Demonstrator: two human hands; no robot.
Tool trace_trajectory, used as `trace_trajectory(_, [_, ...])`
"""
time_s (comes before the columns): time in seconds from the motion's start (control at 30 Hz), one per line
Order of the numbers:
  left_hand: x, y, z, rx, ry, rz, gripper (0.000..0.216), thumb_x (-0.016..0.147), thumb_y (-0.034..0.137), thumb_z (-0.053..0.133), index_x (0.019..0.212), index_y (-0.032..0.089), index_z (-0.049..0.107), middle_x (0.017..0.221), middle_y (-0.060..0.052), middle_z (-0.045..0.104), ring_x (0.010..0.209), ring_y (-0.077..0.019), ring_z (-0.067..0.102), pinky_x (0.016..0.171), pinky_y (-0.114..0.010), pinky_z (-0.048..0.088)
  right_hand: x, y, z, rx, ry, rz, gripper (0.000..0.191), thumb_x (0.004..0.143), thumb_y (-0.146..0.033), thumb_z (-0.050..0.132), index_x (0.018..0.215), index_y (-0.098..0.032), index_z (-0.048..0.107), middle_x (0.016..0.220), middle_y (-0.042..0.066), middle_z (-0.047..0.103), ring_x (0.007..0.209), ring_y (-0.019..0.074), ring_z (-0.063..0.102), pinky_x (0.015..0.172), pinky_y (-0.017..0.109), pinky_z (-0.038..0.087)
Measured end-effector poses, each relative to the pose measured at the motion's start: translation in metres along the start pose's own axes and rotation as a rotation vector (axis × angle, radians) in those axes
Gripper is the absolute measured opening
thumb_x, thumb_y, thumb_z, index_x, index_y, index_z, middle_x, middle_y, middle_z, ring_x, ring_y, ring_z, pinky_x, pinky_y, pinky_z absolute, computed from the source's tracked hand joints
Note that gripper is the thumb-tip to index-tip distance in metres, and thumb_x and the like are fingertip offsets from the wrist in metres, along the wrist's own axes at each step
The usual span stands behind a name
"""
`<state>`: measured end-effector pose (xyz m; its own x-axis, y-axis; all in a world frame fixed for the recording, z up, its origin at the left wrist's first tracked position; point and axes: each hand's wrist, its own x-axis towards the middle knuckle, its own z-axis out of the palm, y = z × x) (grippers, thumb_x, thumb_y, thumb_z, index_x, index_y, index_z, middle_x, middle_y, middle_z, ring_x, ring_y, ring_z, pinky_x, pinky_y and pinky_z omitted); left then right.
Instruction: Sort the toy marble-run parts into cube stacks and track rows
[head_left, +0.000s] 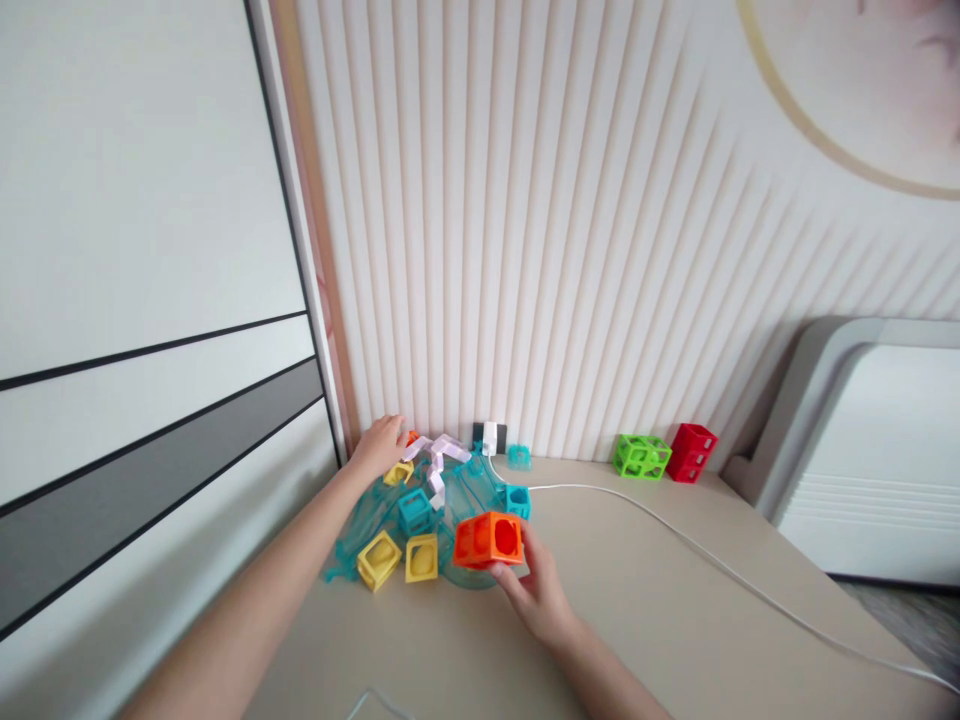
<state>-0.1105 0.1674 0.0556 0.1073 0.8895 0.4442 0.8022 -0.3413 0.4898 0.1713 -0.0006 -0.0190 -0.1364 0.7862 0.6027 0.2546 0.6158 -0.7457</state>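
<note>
My right hand (541, 592) grips orange cube blocks (474, 541) joined in a short row, thumb below and fingers at the right side. A round opening shows in their near right face. At the back left, my left hand (381, 443) curls its fingers around a small orange block (412, 438), mostly covered; its fingertips are hidden. Beside it lies a pale lilac zigzag strip (439, 455) across a pile of translucent teal pieces (474, 490). A yellow block (398, 473) sits just below the left hand. A teal cube block (415, 511) lies between my hands.
Two yellow cube blocks (379, 560) stand nearer me. Against the ribbed wall are a green block piece (642, 457), a red block piece (692, 453) and a socket with a white plug (490, 438). Its cable (675, 533) runs right across the table. A white cabinet (150, 200) borders the left.
</note>
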Motion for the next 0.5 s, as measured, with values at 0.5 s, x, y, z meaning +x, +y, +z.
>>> trace_trajectory(0.5, [0.019, -0.049, 0.040, 0.029, -0.223, -0.240, 0.004, 0.074, 0.022, 0.065, 0.076, 0.019, 0.066, 0.081, -0.003, 0.075, 0.080, -0.0216, 0.070, 0.068, -0.026, 0.049, 0.001, -0.010, -0.008, -0.080, -0.150, -0.108, 0.041, 0.091, -0.040, 0.064, 0.127, -0.025, 0.053, 0.119, 0.011, 0.066, 0.107, 0.0254, 0.064, 0.094, 0.037, 0.052])
